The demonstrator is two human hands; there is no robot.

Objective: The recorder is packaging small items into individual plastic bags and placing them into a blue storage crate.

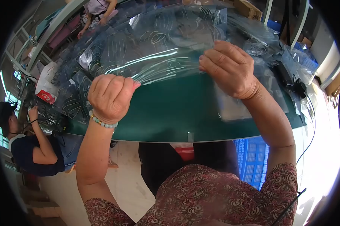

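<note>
A clear plastic film (166, 71), gathered into folds and catching the light, stretches between my two hands above the green tabletop (162, 113). My left hand (111, 96), with a beaded bracelet at its wrist, is closed on one end of the film. Higher and to the right, my right hand (230, 71) grips the other end with curled fingers. Below my right hand lie flat clear plastic bags (236, 107). Behind the film, many clear bags with thin coiled strands (155, 37) cover the far part of the table.
A black power adapter (285, 77) with a cable lies at the right edge. Blue plastic crates (253, 158) stand below the table. One person (38, 150) sits at the left; another person (102, 13) works at the far left. A cardboard box (248, 9) stands at the back.
</note>
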